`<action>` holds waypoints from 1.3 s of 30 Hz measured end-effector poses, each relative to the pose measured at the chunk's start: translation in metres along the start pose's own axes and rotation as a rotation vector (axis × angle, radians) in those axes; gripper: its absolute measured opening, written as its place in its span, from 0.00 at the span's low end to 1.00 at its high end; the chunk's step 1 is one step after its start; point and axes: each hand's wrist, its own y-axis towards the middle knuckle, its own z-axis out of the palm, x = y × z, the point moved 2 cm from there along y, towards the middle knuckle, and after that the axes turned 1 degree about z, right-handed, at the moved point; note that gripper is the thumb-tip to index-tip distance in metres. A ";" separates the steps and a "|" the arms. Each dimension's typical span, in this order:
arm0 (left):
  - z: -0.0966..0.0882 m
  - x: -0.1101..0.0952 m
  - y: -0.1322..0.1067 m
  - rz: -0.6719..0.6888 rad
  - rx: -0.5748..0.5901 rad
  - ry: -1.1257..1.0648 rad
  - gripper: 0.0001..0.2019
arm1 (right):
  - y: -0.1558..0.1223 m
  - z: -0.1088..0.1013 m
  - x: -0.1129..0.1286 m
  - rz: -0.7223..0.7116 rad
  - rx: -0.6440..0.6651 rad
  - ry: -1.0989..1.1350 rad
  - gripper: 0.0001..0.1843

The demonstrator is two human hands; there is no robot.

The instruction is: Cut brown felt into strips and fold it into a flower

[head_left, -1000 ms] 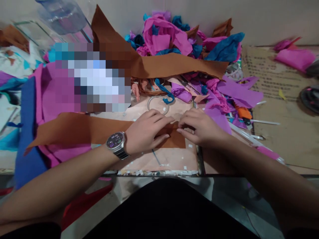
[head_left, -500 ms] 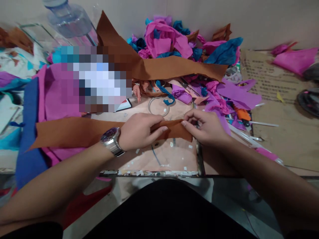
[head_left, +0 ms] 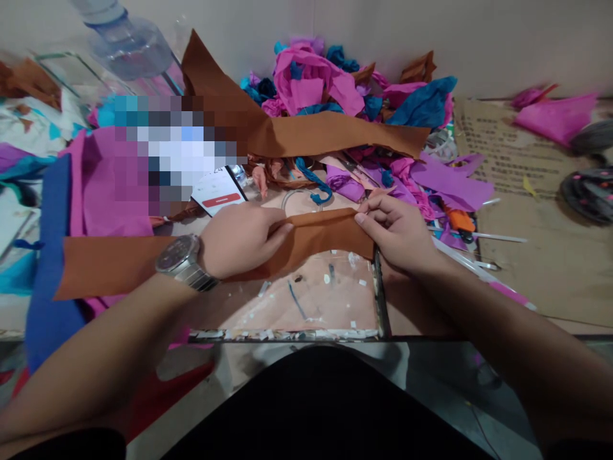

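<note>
A long brown paper strip [head_left: 316,237] is held up a little above a peach-coloured work board [head_left: 316,303]. My left hand [head_left: 239,239], with a metal wristwatch [head_left: 182,260] on the wrist, is closed on the strip near its middle. My right hand [head_left: 400,233] pinches the strip's right end between thumb and fingers. The strip's left part [head_left: 105,265] trails over magenta and blue paper sheets. A wire ring [head_left: 299,198] lies just behind the strip.
A heap of magenta, blue, purple and brown crepe paper [head_left: 335,89] fills the back. A second long brown strip [head_left: 325,134] lies across it. A phone [head_left: 218,191] lies left of the ring. A water jug [head_left: 124,41] stands far left, cardboard [head_left: 527,211] at right.
Both hands have lifted the brown strip off the board and moved apart along it, my left hand sliding leftward. The strip now hangs between them, and the phone has come into view.
</note>
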 end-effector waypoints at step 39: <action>-0.076 0.086 -0.096 -0.299 0.704 -0.116 0.19 | 0.007 -0.003 -0.008 -0.092 -0.138 0.049 0.08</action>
